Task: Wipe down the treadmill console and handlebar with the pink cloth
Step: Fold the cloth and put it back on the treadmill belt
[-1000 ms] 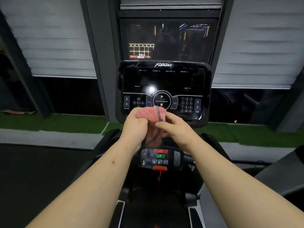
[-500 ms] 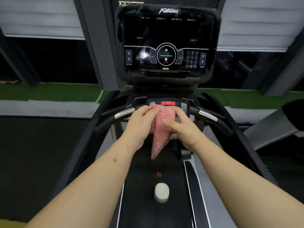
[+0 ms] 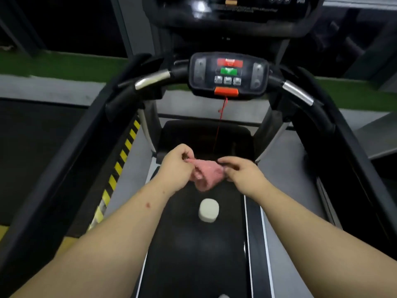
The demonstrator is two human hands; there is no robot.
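The pink cloth [image 3: 206,173] hangs bunched between both hands, low over the black treadmill belt. My left hand [image 3: 176,167] pinches its left edge and my right hand [image 3: 241,171] pinches its right edge. Above them the curved handlebar [image 3: 151,79] with silver grip sensors spans the treadmill, carrying a small control panel [image 3: 228,74] with red and green buttons. Only the bottom edge of the large console screen [image 3: 234,11] shows at the top of the view.
A small white block [image 3: 208,210] lies on the belt [image 3: 193,254] just below the cloth. A red safety cord [image 3: 221,119] dangles from the orange clip under the panel. Black side rails [image 3: 352,147] flank the belt, with yellow-black hazard stripes [image 3: 120,164] on the left.
Both hands have carried the cloth down from the console screen, past the handlebar panel, to low over the belt. The view has tilted downward and the cloth is spread a little wider.
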